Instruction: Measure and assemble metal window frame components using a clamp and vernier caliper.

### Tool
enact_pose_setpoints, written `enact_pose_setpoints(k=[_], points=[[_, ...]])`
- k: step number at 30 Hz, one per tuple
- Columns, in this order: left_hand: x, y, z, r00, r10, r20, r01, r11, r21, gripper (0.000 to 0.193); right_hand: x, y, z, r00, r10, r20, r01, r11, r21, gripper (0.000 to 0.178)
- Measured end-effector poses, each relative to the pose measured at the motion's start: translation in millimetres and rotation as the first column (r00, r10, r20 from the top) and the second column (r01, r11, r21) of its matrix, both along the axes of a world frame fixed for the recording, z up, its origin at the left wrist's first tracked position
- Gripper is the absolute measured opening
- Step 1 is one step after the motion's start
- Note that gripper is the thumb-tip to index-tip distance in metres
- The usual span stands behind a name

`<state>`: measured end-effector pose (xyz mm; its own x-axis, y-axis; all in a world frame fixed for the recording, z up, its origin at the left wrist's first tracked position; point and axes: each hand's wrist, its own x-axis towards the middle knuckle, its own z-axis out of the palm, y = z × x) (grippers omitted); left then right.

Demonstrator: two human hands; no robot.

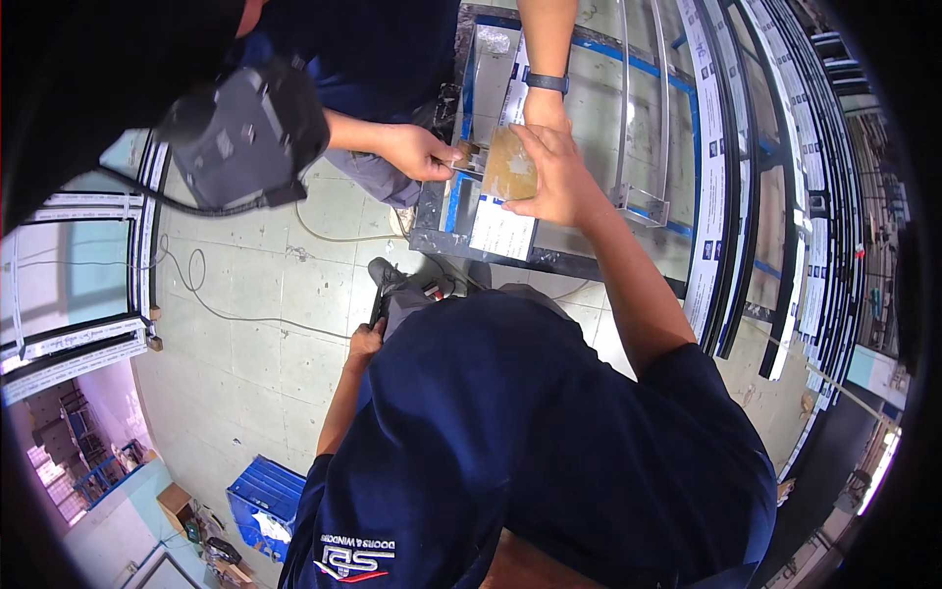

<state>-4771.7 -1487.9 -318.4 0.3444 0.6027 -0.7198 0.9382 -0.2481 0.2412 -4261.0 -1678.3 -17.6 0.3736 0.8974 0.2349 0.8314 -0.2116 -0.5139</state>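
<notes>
My right hand (559,182) reaches forward and grips a worn tan-brown block (510,165) between thumb and fingers. The block lies on a white film-covered profile (502,231) at the corner of a work frame. Down by my left side, my left hand (366,342) is closed around a slim dark tool (380,306), its kind unclear. Opposite me, a co-worker's bare hand (420,152) pinches a small brown and metal piece (469,155) beside the block. The co-worker's other arm, with a dark wristband (547,81), comes down behind my right hand, which hides its fingers.
The dark and blue work frame (589,263) stands in front of me. Long film-covered profiles (706,196) line the right. A cable (231,316) crosses the tiled floor at left. A blue crate (265,496) sits at lower left, and a framed window (74,265) is farther left.
</notes>
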Motion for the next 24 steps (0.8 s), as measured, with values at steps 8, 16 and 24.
enact_pose_setpoints(k=[8,16,24], points=[[10.8,-11.8,38.1,0.988,0.15,-0.038,-0.152,0.988,-0.032,0.086,-0.1,14.9,-2.2,0.999,-0.031,0.031,0.034,0.994,-0.101,0.112],[3.5,-17.7,38.2,0.979,0.204,-0.018,-0.204,0.979,-0.018,0.085,1.0,12.1,-2.6,0.997,-0.044,0.058,0.051,0.991,-0.122,0.113],[5.1,-19.1,22.8,0.991,0.132,0.0,-0.132,0.991,-0.008,0.085,-9.5,18.1,-7.0,0.995,-0.053,0.089,0.064,0.99,-0.124,0.111]])
